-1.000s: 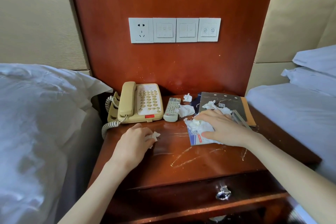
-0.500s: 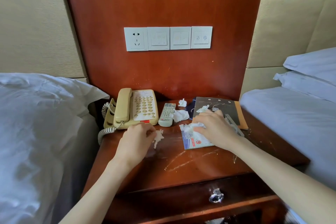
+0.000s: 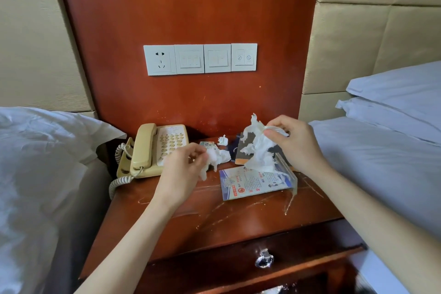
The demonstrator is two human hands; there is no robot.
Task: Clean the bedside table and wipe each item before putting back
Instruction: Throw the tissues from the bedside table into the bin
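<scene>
Both hands had lifted off the scratched red-brown wooden bedside table (image 3: 238,219): the left hand (image 3: 183,169) pinched a small crumpled white tissue scrap (image 3: 216,157), the right hand (image 3: 293,143) gripped a larger torn white tissue wad (image 3: 257,150), probably gathering litter before wiping. Beyond lay a printed laminated card (image 3: 253,181) and a beige corded telephone (image 3: 152,150); the drawer (image 3: 238,262) below stayed closed.

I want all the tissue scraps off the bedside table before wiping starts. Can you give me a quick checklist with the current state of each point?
1. Left hand holds a tissue wad: ok.
2. Right hand pinches the torn tissue, lifted above the leaflet: ok.
3. All scraps collected: not ok, a small tissue scrap lies by the back panel.
4. Tabletop free of streaks: not ok, pale streaks show.
5. Telephone wiped: cannot tell.
</scene>
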